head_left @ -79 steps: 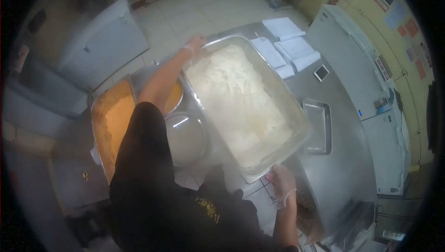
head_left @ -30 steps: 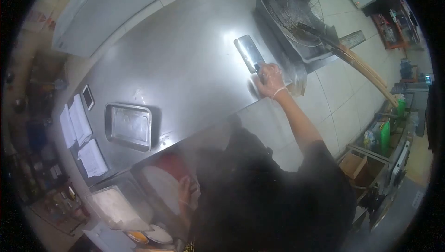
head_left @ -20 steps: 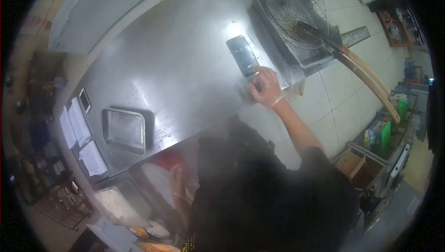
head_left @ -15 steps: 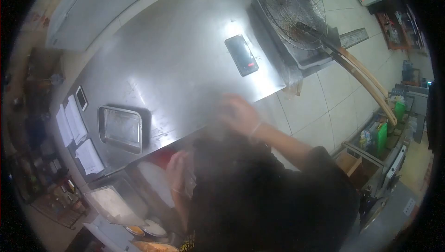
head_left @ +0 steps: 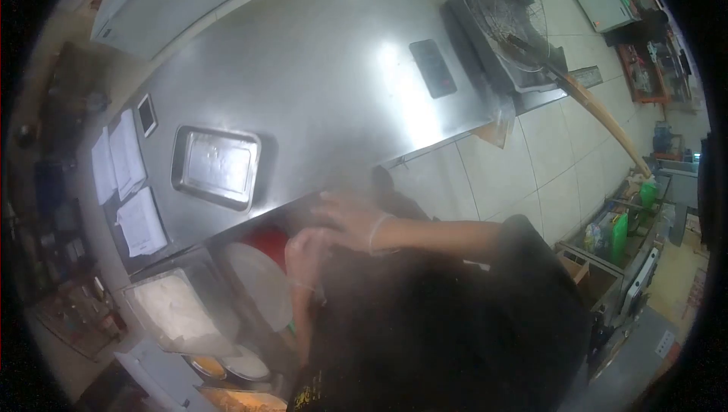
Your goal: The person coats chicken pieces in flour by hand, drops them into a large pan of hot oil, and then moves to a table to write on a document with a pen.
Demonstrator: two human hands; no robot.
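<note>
My left hand (head_left: pixel 307 259) is up near the table's front edge, its fingers curled together; whatever lies between them is too blurred to make out. Beside and just above it, my right hand (head_left: pixel 350 219) reaches across, fingers loosely apart with nothing visible in them, its fingertips close to or touching the left hand. Clear, thin material shows round both wrists. Below and left of the hands are a red round object (head_left: pixel 267 244) and a pale round lid or board (head_left: pixel 260 283). A shallow metal tray (head_left: pixel 220 166) lies on the steel table (head_left: pixel 303 71).
Two phones (head_left: pixel 433 68) (head_left: pixel 146 115) and papers (head_left: pixel 142 222) lie on the table. A dark bin (head_left: pixel 497 10) at the back right holds a wire strainer with a long wooden handle (head_left: pixel 603 120). A container of white powder (head_left: pixel 173 307) stands lower left, near bowls (head_left: pixel 246 364).
My right hand has moved left and down to my left hand, which has shifted slightly right. The view has turned a little, so the table and tray appear shifted.
</note>
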